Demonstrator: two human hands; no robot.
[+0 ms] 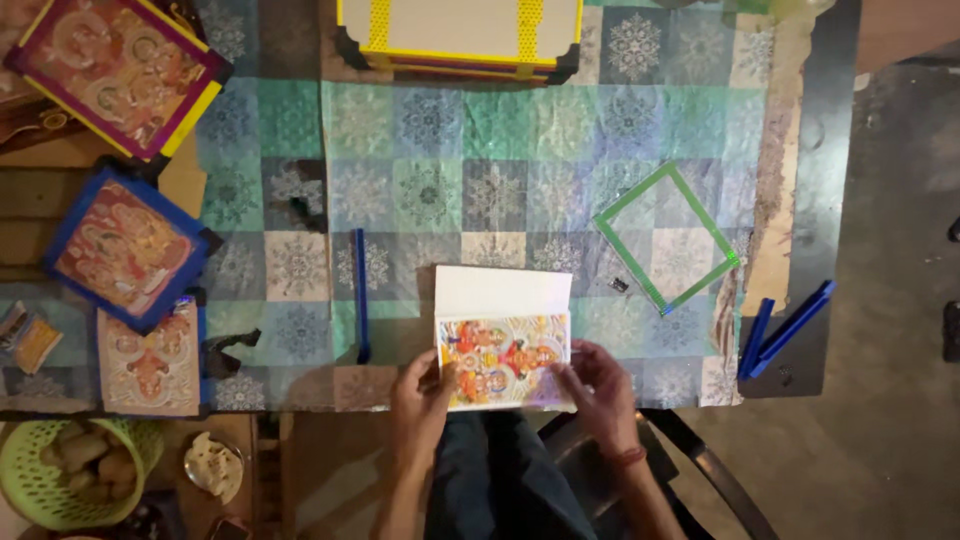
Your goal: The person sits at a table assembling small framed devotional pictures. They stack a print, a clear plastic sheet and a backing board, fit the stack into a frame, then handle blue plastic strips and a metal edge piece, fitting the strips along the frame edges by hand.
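Note:
A white board (pixel 503 292) lies near the table's front edge, with a colourful printed picture (pixel 503 360) laid over its lower half. My left hand (pixel 420 398) grips the picture's lower left edge. My right hand (pixel 597 385) holds its lower right corner, fingers resting on the print. A blue strip (pixel 360 295) lies upright on the patterned tablecloth (pixel 480 190) just left of the board.
A green frame (pixel 668 238) lies to the right, blue strips (pixel 790 325) beyond it. Framed pictures (pixel 120 70) (pixel 125 248) and an unframed print (pixel 150 362) sit at left. A yellow-edged board stack (pixel 460 35) is at the back. A green basket (pixel 60 470) is lower left.

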